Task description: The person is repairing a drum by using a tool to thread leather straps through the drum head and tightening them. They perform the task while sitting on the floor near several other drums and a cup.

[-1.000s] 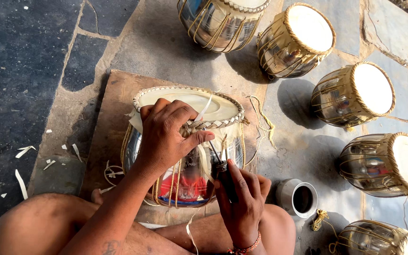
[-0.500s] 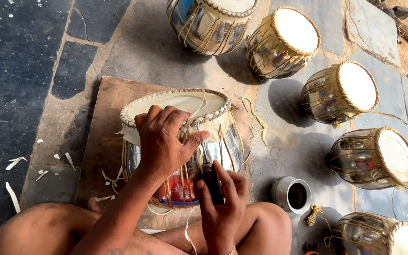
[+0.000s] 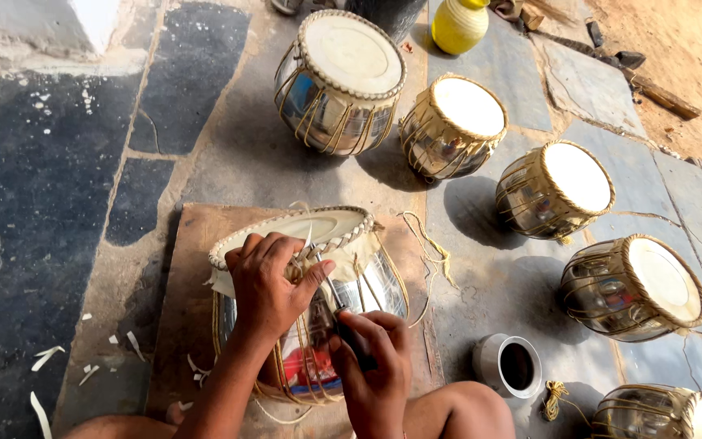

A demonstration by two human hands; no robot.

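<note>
Floor: stone slabs [image 3: 205, 97], wood board [image 3: 197, 309] centre-low.
L hand [image 3: 270, 293]: grips drum [image 3: 310, 325] rim; drum tilted more than 1 s ago.
R hand [image 3: 375, 366]: clenched on dark tool [image 3: 343, 321], now closer to lacing.

Hard daylight falls on my work from the upper right, bright and warm. Each finished drum casts a short dark shadow to its lower left on the stone floor [image 3: 497, 268], the deepest lying under the large drum [image 3: 340, 81] at the top. The pale drumheads glare near white, detail washed out on the second drum's skin [image 3: 469, 106]. The chrome shell of the drum under my left hand [image 3: 270, 289] mirrors sky and colour in streaks. The sandy ground [image 3: 676, 49] at the upper right is overexposed. Focus holds sharp across the centre; my right hand [image 3: 375, 366] is slightly soft. The wide lens bends lines and stretches shapes toward the frame's edges.
</note>
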